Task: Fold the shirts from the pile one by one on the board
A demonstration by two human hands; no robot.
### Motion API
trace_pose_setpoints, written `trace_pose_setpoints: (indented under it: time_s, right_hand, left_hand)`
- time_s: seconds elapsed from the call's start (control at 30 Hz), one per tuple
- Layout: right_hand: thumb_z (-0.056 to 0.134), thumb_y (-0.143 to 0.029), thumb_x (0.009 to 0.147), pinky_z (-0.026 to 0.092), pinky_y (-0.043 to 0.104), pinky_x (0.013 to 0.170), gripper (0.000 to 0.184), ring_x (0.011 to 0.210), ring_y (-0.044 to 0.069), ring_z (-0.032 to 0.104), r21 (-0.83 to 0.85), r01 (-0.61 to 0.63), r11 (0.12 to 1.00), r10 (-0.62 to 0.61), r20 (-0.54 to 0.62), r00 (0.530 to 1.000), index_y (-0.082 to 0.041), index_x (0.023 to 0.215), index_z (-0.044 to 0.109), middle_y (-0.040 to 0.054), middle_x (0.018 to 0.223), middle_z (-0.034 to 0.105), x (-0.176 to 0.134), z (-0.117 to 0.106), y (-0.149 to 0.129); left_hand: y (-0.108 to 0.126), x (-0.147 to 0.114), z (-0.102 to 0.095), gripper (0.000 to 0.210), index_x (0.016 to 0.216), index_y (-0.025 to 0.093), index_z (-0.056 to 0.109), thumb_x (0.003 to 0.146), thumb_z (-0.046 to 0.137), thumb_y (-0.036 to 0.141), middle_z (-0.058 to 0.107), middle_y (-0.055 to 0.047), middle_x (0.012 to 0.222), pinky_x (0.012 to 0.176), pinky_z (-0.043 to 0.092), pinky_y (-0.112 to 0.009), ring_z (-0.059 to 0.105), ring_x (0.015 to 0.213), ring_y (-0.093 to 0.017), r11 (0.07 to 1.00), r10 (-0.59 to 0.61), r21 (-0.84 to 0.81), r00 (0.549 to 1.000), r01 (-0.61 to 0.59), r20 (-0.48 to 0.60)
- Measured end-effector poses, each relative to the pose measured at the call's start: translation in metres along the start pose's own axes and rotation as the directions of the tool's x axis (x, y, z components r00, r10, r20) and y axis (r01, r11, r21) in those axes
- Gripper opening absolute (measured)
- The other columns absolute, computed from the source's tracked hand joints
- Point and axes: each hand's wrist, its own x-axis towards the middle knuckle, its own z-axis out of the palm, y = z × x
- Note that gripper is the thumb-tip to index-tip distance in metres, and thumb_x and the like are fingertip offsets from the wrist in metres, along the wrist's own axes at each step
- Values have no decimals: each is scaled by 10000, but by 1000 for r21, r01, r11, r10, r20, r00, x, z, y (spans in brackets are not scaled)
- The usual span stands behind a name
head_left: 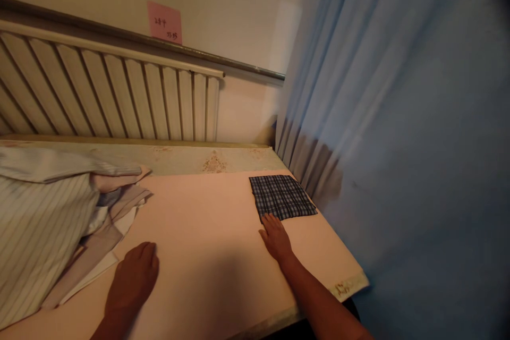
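A folded dark blue plaid cloth [281, 196] lies flat near the right side of the pink-covered table. My right hand [274, 236] rests with its fingers stretched out, the fingertips touching the cloth's near left edge. On the left, my left hand [135, 271] is on or just over the pink surface, its fingers curled in. Nothing shows sticking out of it, and its palm side is hidden. Close by on its left is a heap of clothing, with a pale striped garment [43, 223] on top and mauve fabric [93, 252] below.
Pink sheeting [199, 212] covers most of the table over a floral cloth [235, 159]. A blue curtain [382, 133] hangs along the right edge. Behind the table are a radiator [119, 95] and a wall with a pink paper note [164, 23].
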Motion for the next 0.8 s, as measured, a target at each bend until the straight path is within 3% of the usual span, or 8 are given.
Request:
trace_pose_setpoints:
  time_s: [0.8]
  right_hand:
    - [497, -273, 922, 297, 462, 1141, 442, 1354, 252, 404, 5, -5, 1000, 5, 0, 1000, -185, 1355, 513, 82, 1407, 522, -1, 2, 0]
  left_hand:
    - [3, 0, -6, 359, 1164, 146, 570, 899, 359, 262, 578, -147, 1238, 891, 396, -417, 498, 1126, -283, 999, -24, -46, 1000, 24, 14]
